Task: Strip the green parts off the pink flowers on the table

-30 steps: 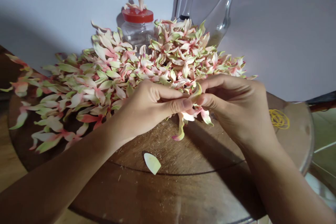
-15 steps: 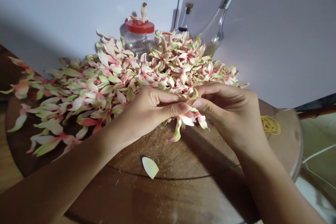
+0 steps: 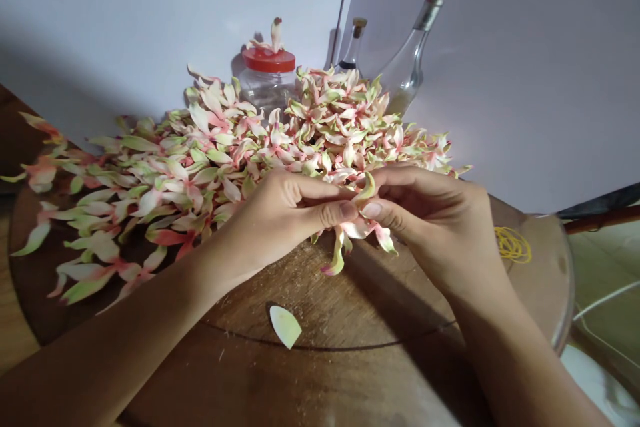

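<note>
Between my two hands is a flower (image 3: 354, 229) with pale pink and green curled petals, held just above the wooden table. My left hand (image 3: 295, 210) pinches it from the left, thumb on top and fingers behind. From the right, my right hand (image 3: 425, 213) pinches a petal with thumb and forefinger. The flower's centre is partly covered by my thumbs. Right behind my hands lies a large heap of similar flowers (image 3: 345, 127), spread far to the left. A single loose pale green petal (image 3: 285, 327) rests on the table in front.
A clear jar with a red lid (image 3: 269, 60) stands behind the heap, one flower on its lid. A corked bottle (image 3: 353, 47) and a tall glass bottle (image 3: 413, 53) stand against the wall. Yellow rubber bands (image 3: 513, 244) lie at the right of the round table (image 3: 320, 387).
The view has tilted slightly, so the background sits a little lower. My hands keep their pinch on the flower, with only slight movement of the thumbs.
</note>
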Motion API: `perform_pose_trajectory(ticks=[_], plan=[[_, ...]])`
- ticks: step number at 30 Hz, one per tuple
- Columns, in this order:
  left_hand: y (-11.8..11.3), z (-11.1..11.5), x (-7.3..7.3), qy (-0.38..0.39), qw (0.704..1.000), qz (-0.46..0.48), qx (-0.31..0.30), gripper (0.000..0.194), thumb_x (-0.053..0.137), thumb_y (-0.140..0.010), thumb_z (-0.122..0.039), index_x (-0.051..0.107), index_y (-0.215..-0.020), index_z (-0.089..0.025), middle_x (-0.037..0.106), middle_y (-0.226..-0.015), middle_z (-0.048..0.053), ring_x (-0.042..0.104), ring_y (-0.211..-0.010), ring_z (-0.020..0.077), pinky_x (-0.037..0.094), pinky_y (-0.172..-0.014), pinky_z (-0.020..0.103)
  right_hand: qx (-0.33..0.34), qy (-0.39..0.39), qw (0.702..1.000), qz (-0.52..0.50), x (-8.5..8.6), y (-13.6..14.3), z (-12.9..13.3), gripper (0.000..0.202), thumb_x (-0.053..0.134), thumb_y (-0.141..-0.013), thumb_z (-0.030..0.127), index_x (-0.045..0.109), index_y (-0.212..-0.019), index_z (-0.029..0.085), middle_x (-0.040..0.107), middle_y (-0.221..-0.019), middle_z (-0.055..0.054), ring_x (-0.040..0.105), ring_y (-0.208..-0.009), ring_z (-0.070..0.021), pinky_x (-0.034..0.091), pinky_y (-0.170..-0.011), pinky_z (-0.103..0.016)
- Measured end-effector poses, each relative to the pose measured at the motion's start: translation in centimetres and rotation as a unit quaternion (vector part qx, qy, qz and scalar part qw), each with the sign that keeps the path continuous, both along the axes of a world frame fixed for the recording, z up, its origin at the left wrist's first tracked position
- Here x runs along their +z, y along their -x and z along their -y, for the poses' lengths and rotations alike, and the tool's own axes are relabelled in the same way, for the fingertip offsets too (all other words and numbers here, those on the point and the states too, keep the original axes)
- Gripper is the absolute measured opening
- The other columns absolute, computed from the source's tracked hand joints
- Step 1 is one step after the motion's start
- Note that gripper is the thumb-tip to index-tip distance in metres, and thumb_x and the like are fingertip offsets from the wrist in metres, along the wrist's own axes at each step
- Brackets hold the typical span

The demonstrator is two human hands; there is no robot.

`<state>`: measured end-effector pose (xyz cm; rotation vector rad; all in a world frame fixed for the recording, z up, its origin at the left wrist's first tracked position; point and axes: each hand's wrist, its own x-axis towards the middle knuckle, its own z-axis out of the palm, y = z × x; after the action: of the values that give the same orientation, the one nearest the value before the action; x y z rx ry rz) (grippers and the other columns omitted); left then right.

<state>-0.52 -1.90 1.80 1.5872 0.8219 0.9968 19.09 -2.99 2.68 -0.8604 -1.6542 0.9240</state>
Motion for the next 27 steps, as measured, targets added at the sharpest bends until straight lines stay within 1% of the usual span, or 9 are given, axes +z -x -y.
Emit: perform_pose_trajectory(ticks=[6, 9, 14, 20, 23, 25, 27], plan=[[0.06, -0.04, -0.06, -0.006, 1.0, -0.003, 0.001, 0.019, 0.075, -0.086, -0.037, 0.082, -0.096, -0.022, 0.079, -0.097, 0.006, 0.074, -0.094, 0.0214, 0.059, -0.08, 0.028, 0.007, 0.003, 1.0, -0.002, -0.05, -0.14, 0.05, 0.019, 0.081, -0.08, 0.018, 0.078, -0.098, 0.023, 0.073, -0.086, -0.001, 0.066, -0.069, -0.0118, 0.056, -0.06, -0.023], [0.08, -0.05, -0.03, -0.005, 1.0, -0.007, 0.001, 0.019, 0.075, -0.087, -0.036, 0.082, -0.097, -0.022, 0.079, -0.095, 0.005, 0.074, -0.092, 0.0204, 0.058, -0.078, 0.027, 0.009, 0.0, 1.0, 0.001, 0.03, -0.15, 0.08, 0.019, 0.081, -0.08, 0.017, 0.077, -0.098, 0.023, 0.073, -0.087, -0.001, 0.066, -0.072, -0.012, 0.057, -0.063, -0.023], [0.13, -0.05, 0.11, -0.01, 1.0, -0.017, 0.005, 0.019, 0.075, -0.086, -0.037, 0.082, -0.095, -0.022, 0.079, -0.092, 0.006, 0.074, -0.091, 0.0213, 0.059, -0.077, 0.028, -0.01, -0.018, 1.0, 0.022, 0.18, -0.12, 0.04, 0.017, 0.081, -0.081, 0.023, 0.078, -0.098, 0.025, 0.074, -0.092, -0.003, 0.068, -0.078, -0.0155, 0.059, -0.068, -0.028], [0.12, -0.13, -0.03, -0.012, 1.0, -0.005, 0.0, 0.02, 0.076, -0.085, -0.037, 0.082, -0.094, -0.02, 0.079, -0.087, 0.007, 0.074, -0.087, 0.0212, 0.059, -0.076, 0.028, -0.029, -0.034, 0.998, 0.043, 0.21, -0.11, 0.0, 0.011, 0.081, -0.082, 0.026, 0.078, -0.093, 0.026, 0.074, -0.09, -0.003, 0.068, -0.078, -0.0176, 0.059, -0.068, -0.032], [-0.02, -0.03, 0.08, -0.004, 1.0, 0.009, -0.002, 0.016, 0.077, -0.085, -0.035, 0.082, -0.09, -0.02, 0.079, -0.085, 0.006, 0.075, -0.084, 0.02, 0.059, -0.074, 0.026, -0.025, -0.017, 0.999, 0.023, 0.17, 0.14, 0.1, 0.014, 0.08, -0.083, 0.027, 0.076, -0.095, 0.025, 0.072, -0.086, -0.002, 0.067, -0.075, -0.0167, 0.059, -0.065, -0.031], [-0.18, 0.11, 0.22, 0.011, 1.0, 0.026, -0.005, 0.015, 0.077, -0.085, -0.034, 0.082, -0.088, -0.02, 0.079, -0.082, 0.005, 0.075, -0.08, 0.0192, 0.06, -0.07, 0.025, -0.022, -0.002, 1.0, -0.006, 0.13, 0.38, 0.2, 0.019, 0.081, -0.082, 0.026, 0.072, -0.099, 0.024, 0.069, -0.086, -0.001, 0.066, -0.073, -0.0155, 0.057, -0.062, -0.029], [-0.34, 0.26, 0.33, 0.027, 0.999, 0.043, -0.005, 0.017, 0.077, -0.085, -0.036, 0.082, -0.088, -0.02, 0.079, -0.08, 0.005, 0.074, -0.076, 0.0191, 0.059, -0.065, 0.025, -0.033, -0.001, 0.999, -0.03, 0.06, 0.6, 0.3, 0.024, 0.083, -0.08, 0.026, 0.068, -0.098, 0.025, 0.065, -0.089, -0.001, 0.063, -0.074, -0.0149, 0.056, -0.062, -0.029]])
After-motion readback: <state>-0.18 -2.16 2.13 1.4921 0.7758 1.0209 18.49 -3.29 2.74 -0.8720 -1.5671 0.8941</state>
